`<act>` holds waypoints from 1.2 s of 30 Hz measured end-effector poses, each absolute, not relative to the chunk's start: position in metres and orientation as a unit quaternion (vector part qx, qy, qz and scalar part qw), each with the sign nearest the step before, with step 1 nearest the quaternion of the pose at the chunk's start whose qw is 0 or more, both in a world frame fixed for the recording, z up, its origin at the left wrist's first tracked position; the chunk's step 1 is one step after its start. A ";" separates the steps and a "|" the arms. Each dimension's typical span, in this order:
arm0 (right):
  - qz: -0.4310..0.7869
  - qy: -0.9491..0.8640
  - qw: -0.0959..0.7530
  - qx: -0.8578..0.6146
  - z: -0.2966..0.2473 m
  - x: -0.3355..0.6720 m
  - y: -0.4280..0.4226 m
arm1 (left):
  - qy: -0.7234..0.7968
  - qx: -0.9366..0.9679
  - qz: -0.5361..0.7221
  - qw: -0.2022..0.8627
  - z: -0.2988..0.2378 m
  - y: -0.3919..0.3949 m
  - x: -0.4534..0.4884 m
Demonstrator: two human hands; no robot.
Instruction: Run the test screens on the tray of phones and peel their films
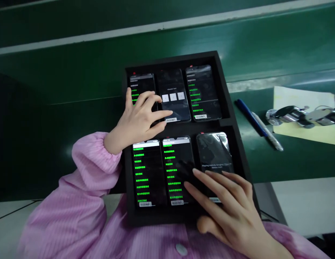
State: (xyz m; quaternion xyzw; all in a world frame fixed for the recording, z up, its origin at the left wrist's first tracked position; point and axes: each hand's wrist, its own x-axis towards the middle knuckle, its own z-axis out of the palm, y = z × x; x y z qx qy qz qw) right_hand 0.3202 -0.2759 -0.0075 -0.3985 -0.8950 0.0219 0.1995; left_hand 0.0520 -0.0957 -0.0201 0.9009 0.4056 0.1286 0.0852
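Note:
A black foam tray holds several smartphones in two rows of slots. My left hand has its fingers spread over the top-left phone and the lower part of the top-middle phone, which shows "Vibrator test" and white squares. Over the bottom-right phone, whose dark screen mentions playing a melody, my right hand reaches with fingers apart. Its index fingertip lies near the bottom-middle phone. Green text lists show on that phone, the bottom-left phone and the top-right phone. Exact fingertip contact is unclear.
The tray sits at the near edge of a green work surface. To its right lie a blue pen and a clear-barrelled pen. Beyond them, a shiny metallic object rests on pale yellow paper.

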 end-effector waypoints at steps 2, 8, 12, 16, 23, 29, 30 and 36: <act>0.014 -0.893 0.192 -0.407 -0.008 0.317 -0.270 | 0.406 0.901 0.131 0.082 -0.021 -0.096 0.052; 0.022 -0.894 0.187 -0.406 -0.007 0.307 -0.264 | 0.405 0.902 0.129 0.077 -0.022 -0.096 0.052; 0.066 -0.889 0.231 -0.389 -0.009 0.286 -0.268 | 0.402 0.904 0.130 0.069 -0.022 -0.095 0.053; 0.115 -0.886 0.248 -0.375 -0.011 0.262 -0.269 | 0.402 0.903 0.135 0.066 -0.022 -0.096 0.053; 0.118 -0.884 0.244 -0.381 -0.012 0.247 -0.261 | 0.402 0.904 0.137 0.059 -0.021 -0.097 0.053; 0.066 -0.888 0.221 -0.399 -0.018 0.243 -0.256 | 0.415 0.894 0.164 0.049 -0.019 -0.099 0.052; 0.060 -0.884 0.224 -0.407 -0.018 0.245 -0.256 | 0.425 0.887 0.171 0.052 -0.017 -0.098 0.051; 0.028 -0.890 0.251 -0.380 0.005 0.271 -0.260 | 0.477 0.860 0.177 0.051 -0.007 -0.084 0.057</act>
